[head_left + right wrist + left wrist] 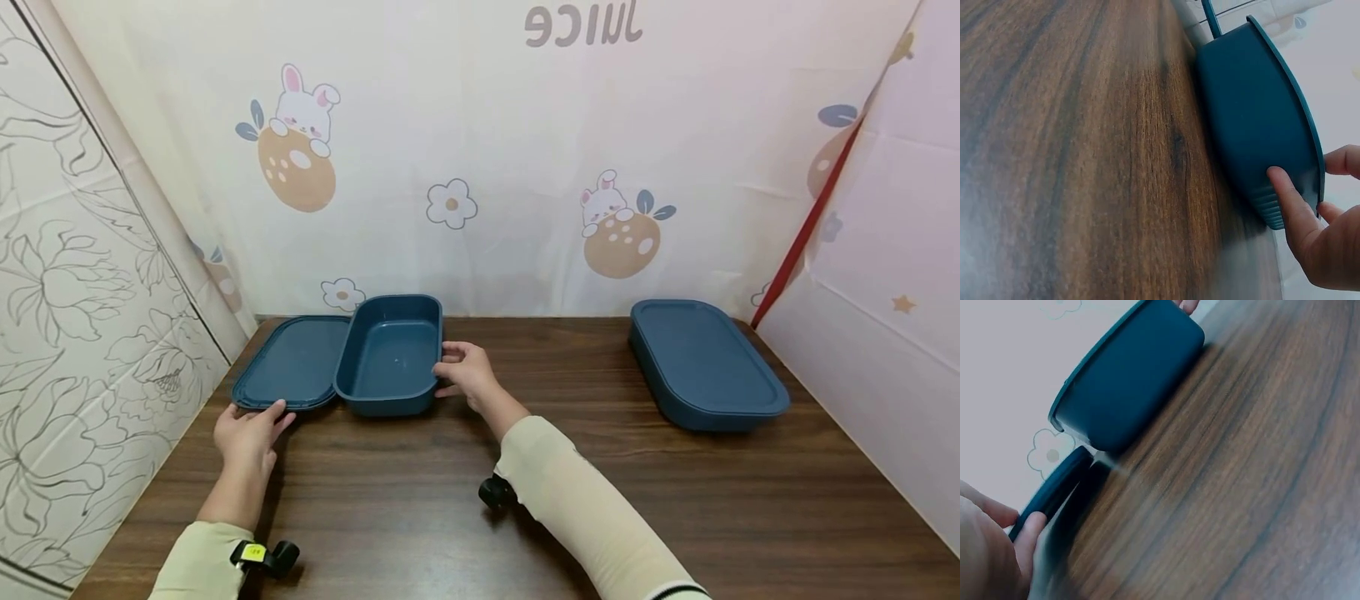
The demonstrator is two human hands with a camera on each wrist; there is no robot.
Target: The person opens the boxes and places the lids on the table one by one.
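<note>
Left hand [246,437] pinching lid [294,362], lid at fingers' one o'clock, right hand [471,376] gripping container [390,360], container at fingers' ten o'clock.

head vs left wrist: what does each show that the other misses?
Only head: the lidded box on the right, the inside of the open box, the bunny prints and both sleeves.

Only left wrist: the loose lid edge-on, with a dark gap beneath it, so its held edge seems raised off the table.

Both: the open box, loose lid, left hand pinching the lid's edge, table and flower-printed backdrop. The right hand is in both, but left wrist catches only its fingertips.
</note>
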